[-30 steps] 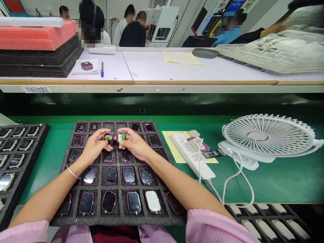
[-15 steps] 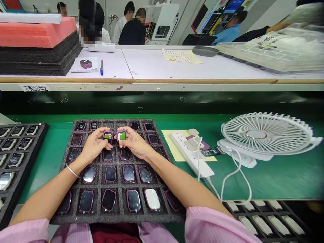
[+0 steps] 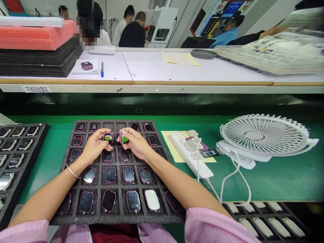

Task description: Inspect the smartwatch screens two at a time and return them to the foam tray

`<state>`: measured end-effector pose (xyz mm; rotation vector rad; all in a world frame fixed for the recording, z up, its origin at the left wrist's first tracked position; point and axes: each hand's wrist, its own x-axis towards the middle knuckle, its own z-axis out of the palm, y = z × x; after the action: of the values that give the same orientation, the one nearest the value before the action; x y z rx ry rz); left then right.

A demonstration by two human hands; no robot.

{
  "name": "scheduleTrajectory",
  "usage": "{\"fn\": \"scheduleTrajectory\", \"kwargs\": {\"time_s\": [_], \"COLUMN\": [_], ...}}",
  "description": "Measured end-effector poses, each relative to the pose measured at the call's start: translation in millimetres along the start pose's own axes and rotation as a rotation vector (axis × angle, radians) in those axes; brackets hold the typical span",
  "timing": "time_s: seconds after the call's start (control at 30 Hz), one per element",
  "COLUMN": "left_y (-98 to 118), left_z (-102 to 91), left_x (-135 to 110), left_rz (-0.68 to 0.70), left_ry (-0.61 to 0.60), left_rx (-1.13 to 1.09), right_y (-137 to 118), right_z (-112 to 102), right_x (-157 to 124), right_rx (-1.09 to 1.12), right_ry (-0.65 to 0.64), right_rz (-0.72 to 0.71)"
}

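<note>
My left hand (image 3: 95, 147) is closed on a small purple smartwatch body (image 3: 108, 137) whose lit screen shows red and green. My right hand (image 3: 135, 143) is closed on a second purple watch body (image 3: 124, 138) with a green lit screen, tilted to the right. Both hands hover over the far middle of a black foam tray (image 3: 117, 217) whose pockets hold several purple watch bodies with dark screens. One pocket near the front holds a watch body with a white face (image 3: 152, 199).
Another foam tray (image 3: 37, 138) of watch bodies lies to the left, and a third (image 3: 268, 222) at the front right. A white power strip (image 3: 189, 157) with plugged chargers and cable sits right of the tray, beside a white fan (image 3: 263, 135). Behind is a raised shelf (image 3: 162, 88); people work beyond it.
The watch body in my right hand has tilted to the right. My left hand and its watch body have stayed where they were.
</note>
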<state>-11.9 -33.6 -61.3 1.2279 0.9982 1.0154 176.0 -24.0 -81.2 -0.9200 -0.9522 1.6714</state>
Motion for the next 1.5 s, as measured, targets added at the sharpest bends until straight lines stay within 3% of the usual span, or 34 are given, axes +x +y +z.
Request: {"fn": "scheduleTrajectory", "kwargs": {"time_s": [0.63, 1.5], "left_y": [-0.7, -1.2], "left_z": [-1.4, -3.3], "left_x": [0.4, 1.3], "left_rz": [-0.009, -0.085], "left_ry": [0.001, 0.037], "left_rx": [-0.027, -0.115], "right_y": [-3.6, -3.2], "right_z": [-2.1, -3.3], "right_x": [-4.2, -4.9], "right_rx": [0.051, 0.040], "right_ry": [-0.124, -0.111], "right_rz": [0.008, -0.006]}}
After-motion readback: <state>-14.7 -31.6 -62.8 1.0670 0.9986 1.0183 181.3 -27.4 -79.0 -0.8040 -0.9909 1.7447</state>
